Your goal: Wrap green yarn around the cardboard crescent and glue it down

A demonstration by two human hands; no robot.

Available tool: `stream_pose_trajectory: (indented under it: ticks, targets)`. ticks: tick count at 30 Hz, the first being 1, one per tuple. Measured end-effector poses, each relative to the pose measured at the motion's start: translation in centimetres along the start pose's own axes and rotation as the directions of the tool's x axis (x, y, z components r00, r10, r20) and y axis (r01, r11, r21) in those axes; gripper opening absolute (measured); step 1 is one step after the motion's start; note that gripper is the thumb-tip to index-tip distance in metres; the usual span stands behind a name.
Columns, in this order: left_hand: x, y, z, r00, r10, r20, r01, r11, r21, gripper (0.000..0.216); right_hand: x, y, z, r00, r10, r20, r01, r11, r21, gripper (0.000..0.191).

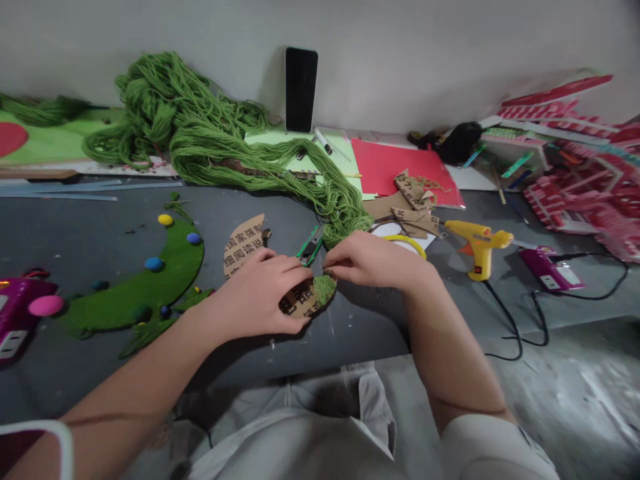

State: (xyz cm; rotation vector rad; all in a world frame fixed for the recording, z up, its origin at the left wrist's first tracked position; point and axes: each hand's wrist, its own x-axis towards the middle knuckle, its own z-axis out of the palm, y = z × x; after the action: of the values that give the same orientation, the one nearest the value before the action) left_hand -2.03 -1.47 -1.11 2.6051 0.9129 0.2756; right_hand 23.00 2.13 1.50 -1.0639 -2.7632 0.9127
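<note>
A crescent-shaped cardboard piece (pixel 301 301) printed with black characters lies in front of me. Green yarn (pixel 325 288) is wrapped around its right end. My left hand (pixel 257 293) holds the cardboard down, fingers over its upper side and thumb at the lower edge. At the wrapped tip, my right hand (pixel 367 260) has thumb and fingers pinched together on the yarn; the fingertips partly hide it. Just above the hands lies a green and black utility knife (pixel 313 244). The loose end of a big green yarn skein (pixel 345 207) lies beside it.
A finished-looking green crescent (pixel 145 293) with coloured pompoms lies left. A yellow glue gun (pixel 477 247), purple power strip (pixel 550 268) and black cord sit right. Cardboard scraps (pixel 413 213) and a red sheet (pixel 405 170) lie behind. A phone (pixel 301 90) leans on the wall.
</note>
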Motion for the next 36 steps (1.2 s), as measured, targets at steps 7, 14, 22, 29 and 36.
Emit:
stream_pose_trajectory:
  ticks: [7, 14, 22, 29, 36]
  targets:
    - [0.2, 0.6, -0.4, 0.959, -0.254, -0.127, 0.260, 0.965, 0.031, 0.044, -0.1, -1.7, 0.3, 0.958, 0.068, -0.278, -0.099, 0.990, -0.101, 0.013]
    - [0.1, 0.9, -1.0, 0.920, -0.297, -0.257, 0.305, 0.952, -0.010, 0.040, 0.1, -1.0, 0.4, 0.946, 0.055, -0.320, -0.055, 0.998, 0.010, 0.013]
    - [-0.1, 1.1, -1.1, 0.885, -0.319, -0.339, 0.328, 0.944, -0.032, 0.039, 0.0, -0.7, 0.1, 0.942, 0.002, -0.336, 0.027, 0.996, 0.083, 0.015]
    - [-0.4, 1.1, -1.3, 0.890, -0.244, -0.385, 0.242, 0.969, -0.054, 0.043, -0.3, 0.4, -0.7, 0.963, 0.000, -0.270, 0.058, 0.977, 0.207, 0.025]
    - [-0.6, 0.4, -1.3, 0.933, -0.095, -0.347, 0.070, 0.994, -0.084, 0.052, -0.1, 1.7, -0.8, 0.990, -0.132, -0.046, 0.138, 0.882, 0.450, 0.020]
